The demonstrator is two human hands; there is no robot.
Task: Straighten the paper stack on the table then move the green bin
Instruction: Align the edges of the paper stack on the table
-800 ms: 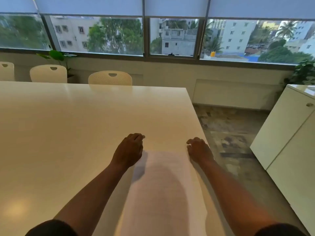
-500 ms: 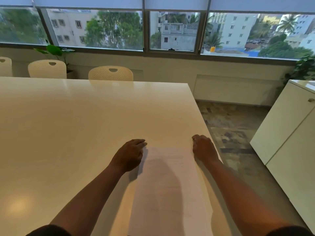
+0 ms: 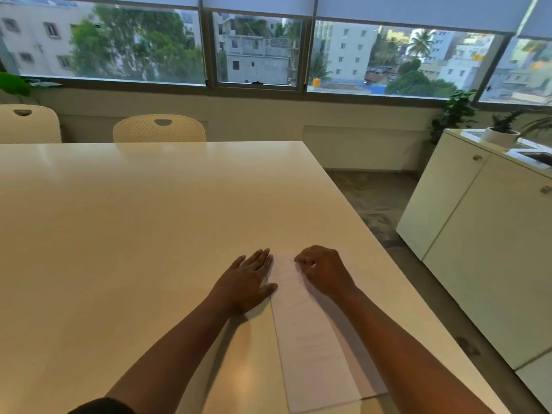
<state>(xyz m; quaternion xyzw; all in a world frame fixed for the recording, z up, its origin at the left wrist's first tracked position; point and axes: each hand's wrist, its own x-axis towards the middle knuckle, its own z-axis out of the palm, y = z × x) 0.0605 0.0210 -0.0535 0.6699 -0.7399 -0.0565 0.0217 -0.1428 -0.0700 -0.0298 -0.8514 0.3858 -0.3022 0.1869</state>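
A white paper stack (image 3: 310, 339) lies lengthwise on the near right part of the cream table (image 3: 149, 234). My left hand (image 3: 246, 282) lies flat on the table, fingers straight, its thumb side against the stack's left edge near the far end. My right hand (image 3: 324, 271) sits on the far right corner of the stack with its fingers curled, thumb and forefinger pinching the top sheets. No green bin shows in this view.
The table's right edge runs close beside the stack, with floor (image 3: 385, 204) beyond it. White cabinets (image 3: 478, 249) with potted plants (image 3: 501, 130) stand at the right. Two cream chairs (image 3: 158, 128) sit at the table's far side under the windows.
My right hand has moved left from the stack's right edge onto its far end. My left hand has flattened, its fingers now straight. The view has swung to the right.
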